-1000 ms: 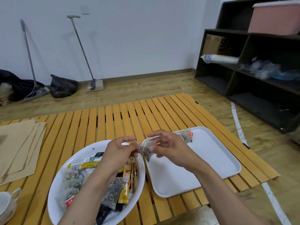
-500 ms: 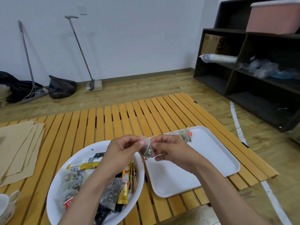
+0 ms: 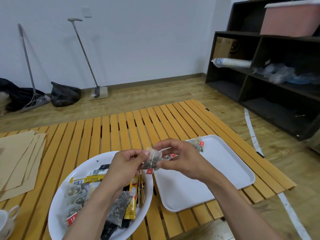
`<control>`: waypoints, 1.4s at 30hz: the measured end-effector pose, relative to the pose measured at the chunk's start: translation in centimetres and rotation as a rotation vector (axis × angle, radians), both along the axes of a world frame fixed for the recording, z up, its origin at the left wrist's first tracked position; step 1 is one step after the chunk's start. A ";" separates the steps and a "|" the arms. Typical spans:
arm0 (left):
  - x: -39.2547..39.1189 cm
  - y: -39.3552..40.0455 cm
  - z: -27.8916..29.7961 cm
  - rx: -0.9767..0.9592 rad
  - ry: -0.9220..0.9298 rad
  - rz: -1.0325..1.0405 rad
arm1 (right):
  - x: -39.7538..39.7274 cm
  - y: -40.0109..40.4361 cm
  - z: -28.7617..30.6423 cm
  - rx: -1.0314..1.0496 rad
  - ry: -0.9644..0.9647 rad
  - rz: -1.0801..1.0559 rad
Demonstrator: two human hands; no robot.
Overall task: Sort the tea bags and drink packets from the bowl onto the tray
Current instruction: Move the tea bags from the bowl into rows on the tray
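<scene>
Head view: I note my left hand [image 3: 127, 163] and right hand [image 3: 180, 157] both pinching one tea bag [image 3: 153, 161] between bowl [image 3: 57, 201] and tray [image 3: 230, 163]. More bags [image 3: 198, 144] lie at the tray's far edge, partly hidden by my right hand. The bowl's packets [image 3: 132, 200] are half covered by my left forearm.

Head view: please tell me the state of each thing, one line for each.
Left hand: pinches the held tea bag.
Right hand: pinches the same bag.
Held tea bag: in the air, between bowl and tray.
Bowl: holds many packets.
Tray: mostly bare, tea bags at far corner.
</scene>
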State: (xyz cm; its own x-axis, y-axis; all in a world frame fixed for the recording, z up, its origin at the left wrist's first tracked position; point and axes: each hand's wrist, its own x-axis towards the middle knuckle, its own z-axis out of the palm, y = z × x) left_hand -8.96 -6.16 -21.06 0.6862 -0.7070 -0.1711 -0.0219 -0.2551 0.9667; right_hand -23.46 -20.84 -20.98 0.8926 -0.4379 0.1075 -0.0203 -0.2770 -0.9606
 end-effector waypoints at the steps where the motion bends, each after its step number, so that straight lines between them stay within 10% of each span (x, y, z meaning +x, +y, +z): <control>1: 0.0 0.0 0.0 0.007 0.004 -0.008 | 0.1 0.0 0.0 -0.014 0.002 -0.012; 16: -0.7 -0.2 0.3 0.060 0.074 -0.046 | -0.9 -1.5 -0.2 -0.112 0.102 -0.133; 27: 0.7 0.2 -0.2 0.073 -0.030 0.018 | -8.7 -13.7 -3.4 -0.116 0.196 -0.819; 42: 0.7 0.5 -0.1 0.083 -0.051 0.012 | -6.0 -14.5 -5.4 -0.316 0.367 -0.827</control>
State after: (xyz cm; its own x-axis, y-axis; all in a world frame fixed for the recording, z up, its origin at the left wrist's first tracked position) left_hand -8.25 -5.68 -21.15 0.7039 -0.6835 -0.1935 -0.0667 -0.3348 0.9399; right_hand -29.42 -35.36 -26.38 0.3153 -0.9433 0.1038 -0.6108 -0.2854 -0.7385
